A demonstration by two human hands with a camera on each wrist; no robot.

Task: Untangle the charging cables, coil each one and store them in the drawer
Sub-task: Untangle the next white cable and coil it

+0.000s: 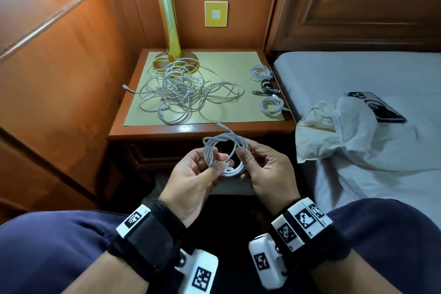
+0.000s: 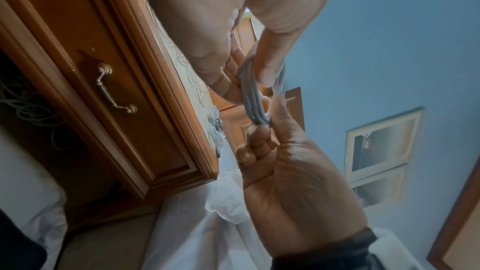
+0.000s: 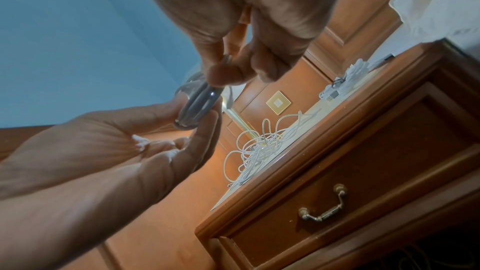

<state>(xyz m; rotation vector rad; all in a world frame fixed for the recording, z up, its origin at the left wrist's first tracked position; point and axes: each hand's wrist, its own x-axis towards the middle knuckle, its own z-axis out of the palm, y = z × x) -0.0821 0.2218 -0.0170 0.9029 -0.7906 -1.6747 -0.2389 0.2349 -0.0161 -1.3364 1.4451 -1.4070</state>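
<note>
Above my lap I hold a coiled white cable (image 1: 229, 148) with both hands. My left hand (image 1: 211, 162) pinches the coil's left side, with a white plug under its thumb. My right hand (image 1: 245, 162) grips the right side of the coil (image 2: 253, 100); one loose end trails up onto the nightstand edge (image 1: 181, 129). A big tangle of white cables (image 1: 181, 88) lies on the nightstand by the lamp base. Two white coils (image 1: 260, 71) (image 1: 272, 104) and a black one (image 1: 268, 86) lie at its right edge. The drawer (image 3: 363, 171) under the top is closed, and its metal handle (image 3: 324, 206) shows.
A gold lamp (image 1: 169, 31) stands at the back of the nightstand on a beige mat (image 1: 238, 64). To the right is a bed (image 1: 358, 71) with a crumpled white cloth (image 1: 346, 131) and a phone (image 1: 377, 107). Wood panelling closes in the left side.
</note>
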